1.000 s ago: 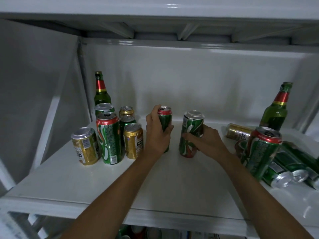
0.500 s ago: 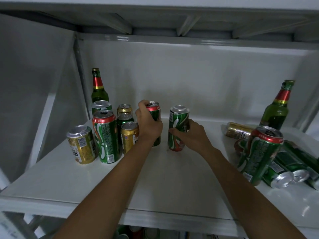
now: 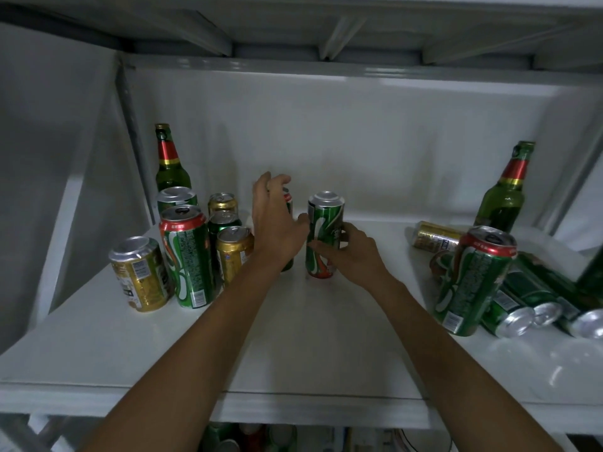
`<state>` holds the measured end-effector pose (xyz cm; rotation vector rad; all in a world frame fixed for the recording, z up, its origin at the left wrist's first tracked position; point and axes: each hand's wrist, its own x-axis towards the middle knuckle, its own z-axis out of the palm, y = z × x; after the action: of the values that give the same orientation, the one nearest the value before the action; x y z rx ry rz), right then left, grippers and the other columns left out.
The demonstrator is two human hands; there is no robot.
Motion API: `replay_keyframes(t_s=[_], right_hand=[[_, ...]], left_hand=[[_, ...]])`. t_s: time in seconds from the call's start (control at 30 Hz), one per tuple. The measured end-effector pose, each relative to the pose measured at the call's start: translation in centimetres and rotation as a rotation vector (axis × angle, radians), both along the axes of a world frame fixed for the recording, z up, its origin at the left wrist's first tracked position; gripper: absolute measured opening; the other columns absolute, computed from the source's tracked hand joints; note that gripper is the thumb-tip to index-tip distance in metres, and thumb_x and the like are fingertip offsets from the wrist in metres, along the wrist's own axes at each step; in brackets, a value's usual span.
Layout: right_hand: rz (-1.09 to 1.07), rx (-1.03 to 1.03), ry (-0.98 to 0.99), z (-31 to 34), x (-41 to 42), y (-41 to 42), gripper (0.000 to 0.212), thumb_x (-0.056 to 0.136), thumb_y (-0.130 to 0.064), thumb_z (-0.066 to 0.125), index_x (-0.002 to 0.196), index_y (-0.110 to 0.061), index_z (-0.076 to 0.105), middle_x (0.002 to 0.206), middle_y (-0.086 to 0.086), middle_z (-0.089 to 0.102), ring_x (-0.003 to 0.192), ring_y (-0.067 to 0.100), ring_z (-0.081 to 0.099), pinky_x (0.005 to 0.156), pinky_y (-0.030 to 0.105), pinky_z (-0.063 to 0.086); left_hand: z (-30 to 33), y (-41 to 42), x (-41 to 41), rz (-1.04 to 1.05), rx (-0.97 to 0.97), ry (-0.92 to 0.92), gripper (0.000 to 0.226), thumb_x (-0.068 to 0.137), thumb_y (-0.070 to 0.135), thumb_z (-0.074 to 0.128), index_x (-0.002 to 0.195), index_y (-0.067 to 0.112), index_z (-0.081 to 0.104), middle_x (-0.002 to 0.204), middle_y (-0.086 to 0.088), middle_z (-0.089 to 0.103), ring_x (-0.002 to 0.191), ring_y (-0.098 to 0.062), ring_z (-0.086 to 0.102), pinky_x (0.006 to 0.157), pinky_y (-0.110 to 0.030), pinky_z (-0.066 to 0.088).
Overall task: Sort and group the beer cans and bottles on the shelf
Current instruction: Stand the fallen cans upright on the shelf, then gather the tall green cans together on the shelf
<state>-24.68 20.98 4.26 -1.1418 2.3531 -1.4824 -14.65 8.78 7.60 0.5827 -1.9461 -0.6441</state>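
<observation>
The white shelf [image 3: 293, 337] carries one green bottle [image 3: 170, 164] at its back left corner and a second bottle [image 3: 504, 194] at back right. An upright can cluster [image 3: 192, 252] stands at left; toppled cans [image 3: 528, 301] lie at right. Right hand [image 3: 354, 252] grips a green can [image 3: 324, 233] mid-shelf. Left hand [image 3: 277, 223], fingers spread open, covers a red-rimmed can [image 3: 287, 203] (mostly hidden).
</observation>
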Motion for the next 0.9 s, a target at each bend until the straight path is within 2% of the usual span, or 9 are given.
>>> replay_keyframes(t_s=[0.13, 0.23, 0.3, 0.37, 0.47, 0.53, 0.7, 0.83, 0.9], right_hand=[[-0.031, 0.034, -0.015, 0.3, 1.4, 2.8, 0.092, 0.083, -0.041, 0.081, 0.157, -0.015, 0.032, 0.149, 0.005, 0.049, 0.123, 0.023, 0.059, 0.087, 0.020, 0.044], [-0.038, 0.007, 0.025, 0.6, 3.3, 6.9, 0.070, 0.084, -0.036, 0.081, 0.146, -0.021, 0.050, 0.140, -0.008, 0.056, 0.110, 0.011, 0.064, 0.079, 0.012, 0.050], [-0.047, -0.031, 0.052, 0.9, 4.3, 9.7, 0.048, 0.086, -0.028, 0.080, 0.130, -0.024, 0.063, 0.131, -0.015, 0.064, 0.103, 0.002, 0.067, 0.083, 0.018, 0.056], [-0.086, -0.109, 0.041, 1.3, 4.9, 12.6, 0.030, 0.086, -0.018, 0.080, 0.115, -0.023, 0.072, 0.113, -0.014, 0.072, 0.096, 0.001, 0.071, 0.082, 0.021, 0.058], [-0.225, -0.252, 0.032, 1.7, 5.1, 17.3, 0.021, 0.086, 0.003, 0.074, 0.092, -0.017, 0.077, 0.086, -0.005, 0.078, 0.080, 0.007, 0.072, 0.076, 0.019, 0.056], [-0.354, -0.382, 0.014, 1.9, 4.9, 20.8, 0.025, 0.086, 0.009, 0.070, 0.082, -0.015, 0.077, 0.079, 0.000, 0.077, 0.074, 0.016, 0.073, 0.071, 0.023, 0.059], [-0.666, -0.572, 0.012, 1.4, 0.8, 28.7, 0.012, 0.091, 0.000, 0.069, 0.097, -0.009, 0.073, 0.093, 0.015, 0.074, 0.092, 0.040, 0.070, 0.073, 0.041, 0.064], [-0.794, -0.586, 0.068, 0.6, -4.8, 33.3, 0.030, 0.086, -0.018, 0.078, 0.113, -0.022, 0.066, 0.109, 0.000, 0.071, 0.104, 0.025, 0.069, 0.091, 0.052, 0.058], [-0.806, -0.541, 0.082, 0.4, -7.2, 34.7, 0.044, 0.085, -0.024, 0.080, 0.124, -0.022, 0.059, 0.122, -0.003, 0.064, 0.112, 0.018, 0.063, 0.089, 0.039, 0.056]], left_hand=[[0.9, 0.8, 0.2, -0.012, -0.076, 0.064, 0.064, 0.079, 0.025, 0.068, 0.139, 0.018, 0.048, 0.153, -0.013, 0.035, 0.138, -0.030, 0.043, 0.113, -0.046, 0.041], [1.2, 1.4, 0.4, -0.016, -0.086, 0.121, 0.060, 0.079, 0.026, 0.063, 0.137, 0.014, 0.050, 0.151, -0.016, 0.039, 0.141, -0.032, 0.040, 0.113, -0.052, 0.039], [1.3, 2.0, 0.7, -0.049, -0.146, 0.191, 0.055, 0.083, 0.020, 0.063, 0.136, 0.011, 0.052, 0.150, -0.018, 0.039, 0.144, -0.033, 0.037, 0.113, -0.054, 0.038], [1.7, 3.3, 1.1, -0.129, -0.218, 0.279, 0.046, 0.087, 0.010, 0.064, 0.132, 0.008, 0.056, 0.149, -0.019, 0.041, 0.145, -0.029, 0.037, 0.114, -0.049, 0.038], [2.4, 6.6, 1.8, -0.310, -0.333, 0.371, 0.036, 0.084, -0.009, 0.061, 0.118, 0.000, 0.064, 0.139, -0.021, 0.050, 0.135, -0.020, 0.046, 0.111, -0.022, 0.036], [2.1, 8.8, 1.5, -0.421, -0.351, 0.348, 0.036, 0.081, -0.011, 0.065, 0.116, 0.000, 0.066, 0.135, -0.018, 0.053, 0.133, -0.021, 0.049, 0.109, -0.026, 0.039], [-0.2, 14.2, -1.4, -0.669, -0.154, 0.161, 0.046, 0.088, 0.005, 0.073, 0.131, 0.010, 0.058, 0.138, 0.001, 0.047, 0.136, -0.012, 0.045, 0.110, -0.042, 0.044], [-1.7, 18.0, -3.5, -0.760, -0.007, 0.012, 0.064, 0.089, 0.026, 0.076, 0.145, 0.028, 0.044, 0.144, 0.019, 0.037, 0.141, -0.007, 0.038, 0.117, -0.032, 0.038], [-2.2, 19.4, -4.5, -0.725, 0.033, -0.011, 0.069, 0.088, 0.035, 0.077, 0.147, 0.033, 0.041, 0.144, 0.026, 0.035, 0.140, -0.003, 0.038, 0.116, -0.026, 0.038]])
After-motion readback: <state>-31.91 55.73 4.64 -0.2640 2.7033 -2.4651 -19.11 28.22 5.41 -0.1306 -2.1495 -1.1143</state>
